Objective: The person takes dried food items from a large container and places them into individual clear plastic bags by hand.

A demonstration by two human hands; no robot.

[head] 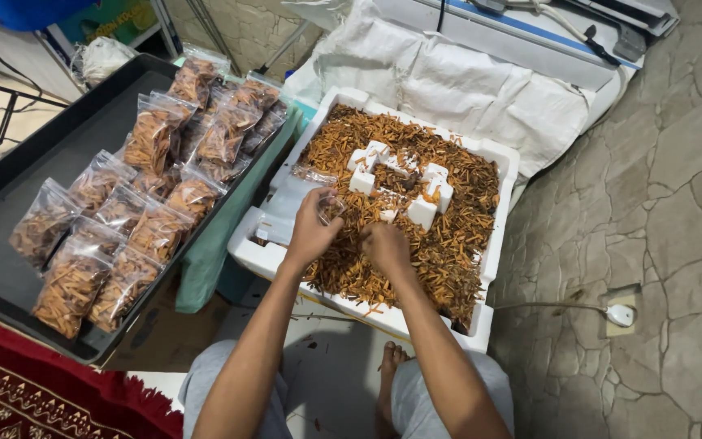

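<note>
Over the white foam box [493,154], your left hand [310,234] pinches a clear bag [328,203] open; your right hand [385,246] digs closed-fingered into the orange-brown snack sticks [448,236] just beside it.

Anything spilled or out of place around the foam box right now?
A few stray orange-brown sticks lie on the floor below the white foam box's front edge. Otherwise nothing stands out: filled bags sit on the black tray, left hand holds a clear bag.
</note>
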